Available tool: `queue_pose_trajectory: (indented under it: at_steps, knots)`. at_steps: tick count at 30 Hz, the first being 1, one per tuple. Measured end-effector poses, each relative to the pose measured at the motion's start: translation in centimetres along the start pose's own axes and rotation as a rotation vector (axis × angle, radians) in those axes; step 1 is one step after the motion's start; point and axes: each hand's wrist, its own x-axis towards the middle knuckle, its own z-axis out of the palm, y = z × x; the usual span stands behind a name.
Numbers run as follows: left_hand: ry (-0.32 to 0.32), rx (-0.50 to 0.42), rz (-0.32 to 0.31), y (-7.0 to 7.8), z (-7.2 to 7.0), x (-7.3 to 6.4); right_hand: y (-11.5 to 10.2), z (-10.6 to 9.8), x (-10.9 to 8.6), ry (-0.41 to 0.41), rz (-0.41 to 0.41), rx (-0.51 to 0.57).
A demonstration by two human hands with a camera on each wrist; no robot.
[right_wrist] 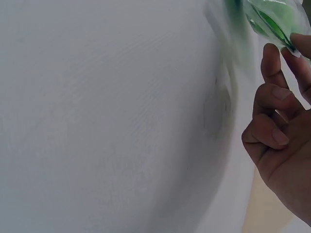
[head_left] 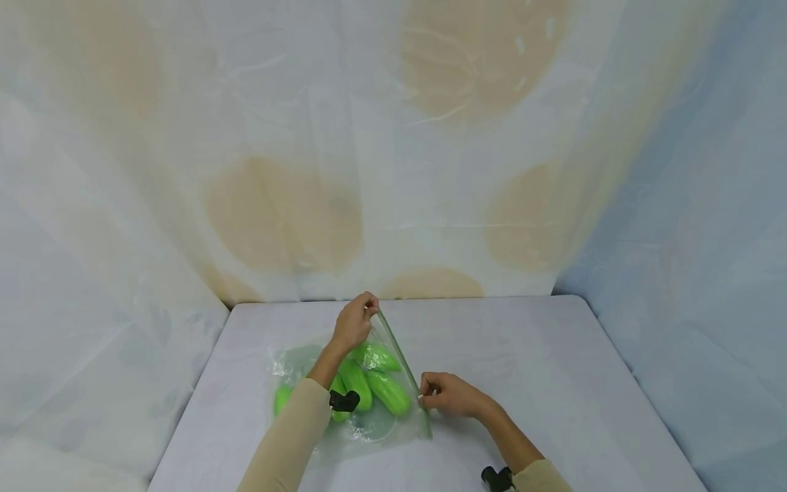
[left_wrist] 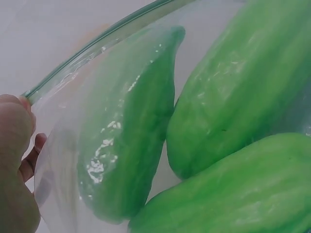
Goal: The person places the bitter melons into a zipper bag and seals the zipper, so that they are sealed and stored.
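A clear zip bag [head_left: 402, 425] with a green zip strip [head_left: 396, 345] lies on the table. Inside it are several long, bright green, ridged vegetables [head_left: 389, 394], which look glossy; their exact kind is unclear. My left hand [head_left: 355, 322] pinches the far end of the strip, lifting that corner. In the left wrist view, the left thumb and fingers [left_wrist: 17, 121] hold the corner beside one vegetable [left_wrist: 131, 131] under the film. Farther along the strip, nearer me, my right hand [head_left: 451, 394] pinches the bag's edge between thumb and index finger, its other fingers [right_wrist: 272, 131] curled.
The white-covered table [head_left: 522, 348] stretches out to the right of the bag. Behind it hangs a pale curtain [head_left: 381, 137] with orange round prints, and a bluish sheet [head_left: 695, 239] hangs on the right. Black wrist mounts [head_left: 344, 401] sit at both sleeves.
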Motion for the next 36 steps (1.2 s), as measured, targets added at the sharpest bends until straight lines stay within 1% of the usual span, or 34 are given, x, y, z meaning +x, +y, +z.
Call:
queue_pose_trajectory:
  at_steps: [3,6,12,16,19,21,26,29,33,36]
  knots:
    - [0.018,0.005,-0.022,-0.3,-0.3,0.0,0.1,0.0,-0.3,-0.047,0.008,0.018]
    - [0.021,0.008,-0.037,-0.4,-0.3,0.0,0.3,0.0,-0.6,-0.078,0.015,0.033]
    - [0.049,-0.013,-0.063,-0.6,-0.5,-0.1,0.8,-0.2,-1.4,-0.112,0.033,0.027]
    - [0.059,-0.017,-0.081,-0.8,-0.5,-0.1,1.2,-0.8,-1.9,-0.116,0.028,0.015]
    - [0.061,-0.024,-0.085,-0.9,-0.5,-0.1,1.4,-1.0,-2.1,-0.105,0.021,-0.01]
    - [0.047,-0.029,-0.086,-1.0,-0.4,-0.2,1.6,-1.0,-2.1,-0.092,0.028,-0.023]
    - [0.017,-0.028,-0.071,-1.1,-0.6,-0.3,2.2,-0.8,-2.1,-0.042,0.067,-0.049]
    - [0.012,-0.012,-0.057,-1.2,-0.7,-0.3,2.5,-0.8,-2.1,-0.016,0.065,-0.06]
    - [-0.032,0.015,-0.05,-1.4,-0.7,-0.4,2.6,-1.2,-2.1,0.012,0.062,-0.088]
    - [-0.078,0.026,-0.038,-1.4,-0.6,-0.5,2.4,-1.8,-1.9,0.069,0.069,-0.124]
